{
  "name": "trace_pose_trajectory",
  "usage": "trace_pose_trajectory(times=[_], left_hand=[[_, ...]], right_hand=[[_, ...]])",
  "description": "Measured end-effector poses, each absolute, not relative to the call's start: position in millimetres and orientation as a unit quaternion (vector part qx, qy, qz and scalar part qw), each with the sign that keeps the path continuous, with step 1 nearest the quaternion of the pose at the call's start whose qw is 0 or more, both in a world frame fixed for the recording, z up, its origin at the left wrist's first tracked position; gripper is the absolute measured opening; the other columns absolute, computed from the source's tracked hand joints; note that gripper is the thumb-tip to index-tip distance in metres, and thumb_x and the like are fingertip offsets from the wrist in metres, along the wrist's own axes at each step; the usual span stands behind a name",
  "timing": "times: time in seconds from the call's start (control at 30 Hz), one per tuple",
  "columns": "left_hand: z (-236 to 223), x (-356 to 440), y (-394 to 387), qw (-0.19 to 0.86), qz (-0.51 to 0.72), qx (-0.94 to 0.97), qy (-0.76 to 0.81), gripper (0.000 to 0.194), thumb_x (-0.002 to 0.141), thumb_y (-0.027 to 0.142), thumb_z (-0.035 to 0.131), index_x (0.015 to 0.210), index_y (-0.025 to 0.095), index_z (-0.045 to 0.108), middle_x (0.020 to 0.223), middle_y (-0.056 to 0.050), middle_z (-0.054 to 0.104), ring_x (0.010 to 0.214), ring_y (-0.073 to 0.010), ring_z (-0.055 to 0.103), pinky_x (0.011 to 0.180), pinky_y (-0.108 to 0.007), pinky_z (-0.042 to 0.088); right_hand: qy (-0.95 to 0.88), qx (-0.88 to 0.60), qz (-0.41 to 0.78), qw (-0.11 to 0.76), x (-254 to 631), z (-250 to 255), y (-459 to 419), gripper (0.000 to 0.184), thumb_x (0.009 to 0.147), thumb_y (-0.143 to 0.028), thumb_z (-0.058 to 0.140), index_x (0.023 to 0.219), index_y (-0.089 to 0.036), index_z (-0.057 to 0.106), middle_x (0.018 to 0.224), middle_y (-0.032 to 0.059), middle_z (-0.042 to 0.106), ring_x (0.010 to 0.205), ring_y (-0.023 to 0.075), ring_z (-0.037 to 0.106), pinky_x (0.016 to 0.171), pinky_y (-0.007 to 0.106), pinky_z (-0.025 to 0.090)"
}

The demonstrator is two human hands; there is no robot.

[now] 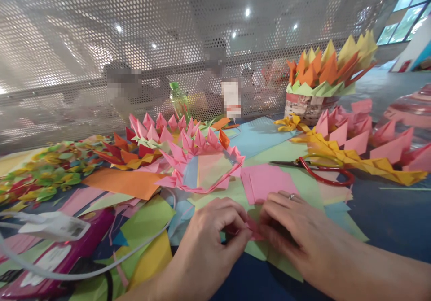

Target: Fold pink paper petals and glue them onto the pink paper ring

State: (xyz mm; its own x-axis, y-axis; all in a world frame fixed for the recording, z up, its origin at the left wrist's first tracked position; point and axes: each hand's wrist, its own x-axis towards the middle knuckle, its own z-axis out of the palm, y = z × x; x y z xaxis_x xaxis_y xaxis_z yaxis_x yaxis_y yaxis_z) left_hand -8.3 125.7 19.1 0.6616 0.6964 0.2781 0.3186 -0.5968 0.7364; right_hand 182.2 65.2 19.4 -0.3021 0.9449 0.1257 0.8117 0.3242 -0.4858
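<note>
Between my two hands is a small piece of pink paper, mostly covered by the fingers. My left hand pinches its left end between thumb and fingertips. My right hand, with a ring on one finger, closes on the right end and rests low over the green sheets. Just beyond the hands lies a stack of pink paper squares. Farther off, a ring of folded pink paper points lies on the sheets. Red-handled scissors rest behind my right hand, blades pointing left.
A bowl-like paper holder with orange and yellow points stands back right, near yellow-and-pink folded strips. At left are orange paper, a purple power strip with a white charger and cable. A perforated metal screen stands behind.
</note>
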Motion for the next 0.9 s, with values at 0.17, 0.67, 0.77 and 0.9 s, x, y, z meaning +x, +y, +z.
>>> trace_pose_trajectory(times=[0.17,0.67,0.77,0.9], left_hand=[[19.9,-7.2,125.1,0.334,0.279,0.848,0.303,0.021,0.079,0.004,0.060,0.064,0.018,0.055,0.080,0.006,0.065,0.075,-0.0077,0.060,0.071,-0.020,0.044],[20.5,-9.0,126.9,0.328,0.273,0.853,0.299,0.016,0.082,0.011,0.064,0.070,0.021,0.062,0.083,0.006,0.066,0.079,-0.0085,0.061,0.076,-0.020,0.045],[19.7,-9.8,126.7,0.324,0.270,0.855,0.301,0.016,0.083,0.012,0.064,0.070,0.021,0.062,0.084,0.006,0.066,0.080,-0.0092,0.061,0.076,-0.020,0.045],[19.8,-10.2,125.7,0.324,0.263,0.858,0.300,0.014,0.084,0.013,0.061,0.072,0.021,0.062,0.085,0.004,0.067,0.081,-0.0109,0.062,0.076,-0.021,0.045]], right_hand=[[-0.779,-0.564,0.186,0.203,182.6,21.5,63.6,0.012,0.091,-0.013,0.050,0.081,-0.019,0.051,0.084,-0.0003,0.054,0.078,0.0169,0.048,0.070,0.032,0.034],[-0.755,-0.555,0.241,0.253,186.5,26.7,68.1,0.011,0.083,-0.010,0.060,0.078,-0.020,0.057,0.080,-0.0044,0.057,0.078,0.0118,0.053,0.068,0.026,0.037],[-0.753,-0.555,0.243,0.257,187.2,26.6,68.1,0.011,0.082,-0.010,0.060,0.078,-0.020,0.058,0.079,-0.0048,0.057,0.077,0.0114,0.053,0.068,0.026,0.037],[-0.753,-0.552,0.250,0.257,188.6,26.1,66.2,0.015,0.080,-0.006,0.059,0.080,-0.021,0.059,0.081,-0.0049,0.059,0.079,0.0115,0.054,0.070,0.025,0.038]])
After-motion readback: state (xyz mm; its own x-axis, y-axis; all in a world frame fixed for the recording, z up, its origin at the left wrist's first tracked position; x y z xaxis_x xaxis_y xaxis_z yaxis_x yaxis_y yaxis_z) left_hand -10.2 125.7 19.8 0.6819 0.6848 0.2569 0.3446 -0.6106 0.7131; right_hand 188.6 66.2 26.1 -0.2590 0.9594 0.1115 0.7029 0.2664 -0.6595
